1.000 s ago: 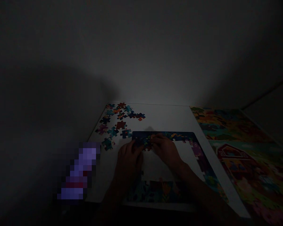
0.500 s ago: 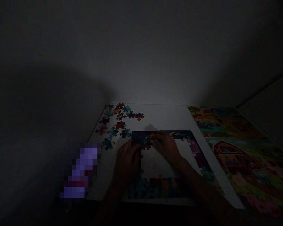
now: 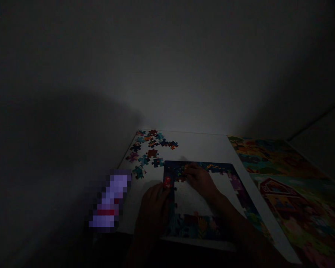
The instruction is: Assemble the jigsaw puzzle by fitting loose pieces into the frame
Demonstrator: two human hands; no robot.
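Cardboard jigsaw border lies under both hands, left hand and right hand apart, grip unclear in this dimness; we judge a hasty push could split its joined pieces or scatter the loose pieces ahead of the left hand.

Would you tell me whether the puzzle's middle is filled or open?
Open: assembled pieces line the edges, leaving a bare white centre.

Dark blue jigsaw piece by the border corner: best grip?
Likely pinch the dark blue jigsaw piece by opposite edges from above, coming from the left: it lies flat on the white board, with the assembled puzzle border close on its right.
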